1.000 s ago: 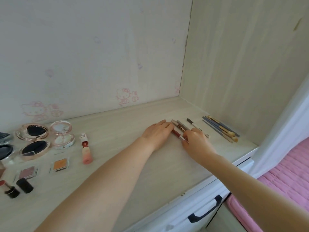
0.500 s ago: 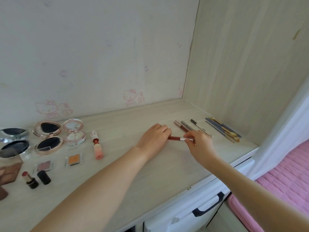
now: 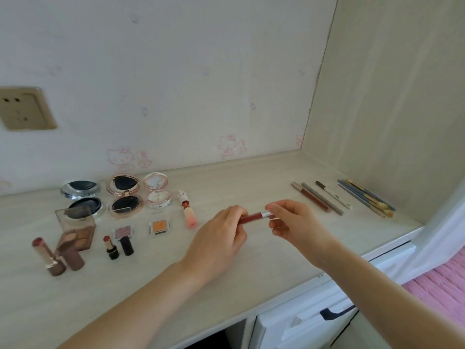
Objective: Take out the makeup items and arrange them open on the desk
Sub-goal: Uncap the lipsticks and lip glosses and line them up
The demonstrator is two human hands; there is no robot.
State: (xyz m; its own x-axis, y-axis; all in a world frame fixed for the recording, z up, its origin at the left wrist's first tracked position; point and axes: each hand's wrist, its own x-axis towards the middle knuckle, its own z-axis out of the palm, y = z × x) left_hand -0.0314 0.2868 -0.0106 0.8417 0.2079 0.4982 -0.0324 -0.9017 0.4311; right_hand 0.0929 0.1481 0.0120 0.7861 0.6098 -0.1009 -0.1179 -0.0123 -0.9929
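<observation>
Both hands have lifted the red lip gloss tube (image 3: 254, 217) off the surface (image 3: 251, 268) and brought it left, away from the row of pencils where it lay a second ago. Now the left hand (image 3: 221, 238) grips the red end of the tube and the right hand (image 3: 294, 222) pinches its silver collar and cap end, so the two hands are close together, clamped on the same tube, which is held level above the surface. Right of the tube, three pencils (image 3: 319, 197) lie side by side, and beyond them the brushes (image 3: 364, 197) rest near the side wall. Left of the tube lies a pink lip stick (image 3: 187, 210), then open compacts (image 3: 123, 195), two small eyeshadow pans (image 3: 158, 226), an open palette (image 3: 78, 230) and uncapped lipsticks (image 3: 110, 246).
</observation>
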